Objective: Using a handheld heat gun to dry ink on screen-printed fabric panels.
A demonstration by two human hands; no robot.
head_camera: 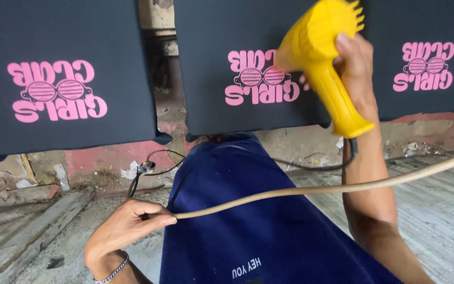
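Your left hand (124,223) pinches the cord (316,189); your right hand (354,66) grips the yellow heat gun (324,58) over the middle shirt's pink print (261,77), so drying is midway.

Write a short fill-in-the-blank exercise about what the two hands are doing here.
1. The right hand holds a heat gun coloured ____.
2. The left hand pinches a tan ____.
3. The heat gun points at the ____ of three dark panels, each carrying a pink print.

Missing words: yellow; cord; middle
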